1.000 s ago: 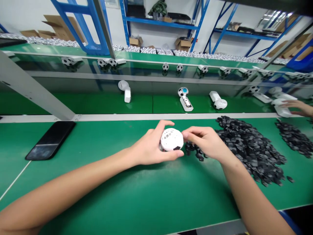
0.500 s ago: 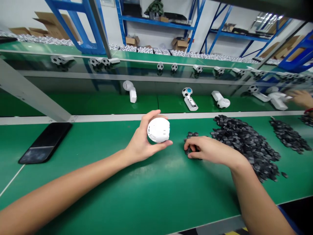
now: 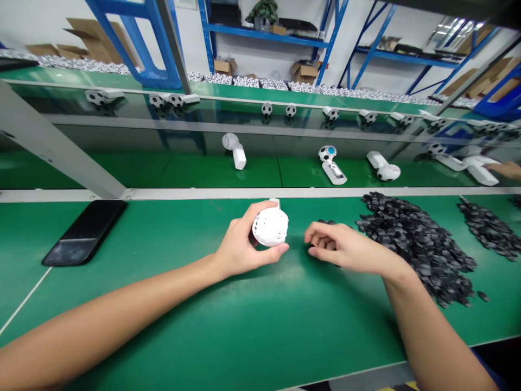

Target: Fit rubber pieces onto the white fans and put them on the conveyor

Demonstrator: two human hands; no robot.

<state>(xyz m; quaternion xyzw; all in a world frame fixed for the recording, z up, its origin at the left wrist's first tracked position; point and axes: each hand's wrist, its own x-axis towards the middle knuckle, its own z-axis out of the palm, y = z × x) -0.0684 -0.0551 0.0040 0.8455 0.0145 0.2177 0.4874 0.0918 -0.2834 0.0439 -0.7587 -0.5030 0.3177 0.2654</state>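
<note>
My left hand is wrapped round a white ball-shaped device, with its round face turned up and a bit of white handle showing behind the fingers. To the right, my right hand is closed in a pinch just over a few small black pieces on the green table. A small dark bit shows at its fingertips; the rest of what it holds is hidden. The large heap of black pieces lies beside and beyond the right hand.
A black phone lies at the left. Behind the white rail, the green belt carries white devices. A second heap of black pieces is at the right, near another person's hand. A metal post slants at the left.
The view has shifted slightly. My left hand has tilted the white device, so some handle now shows behind it. My right hand has lifted a little off the small black pieces. Devices on the belt appear farther right.
</note>
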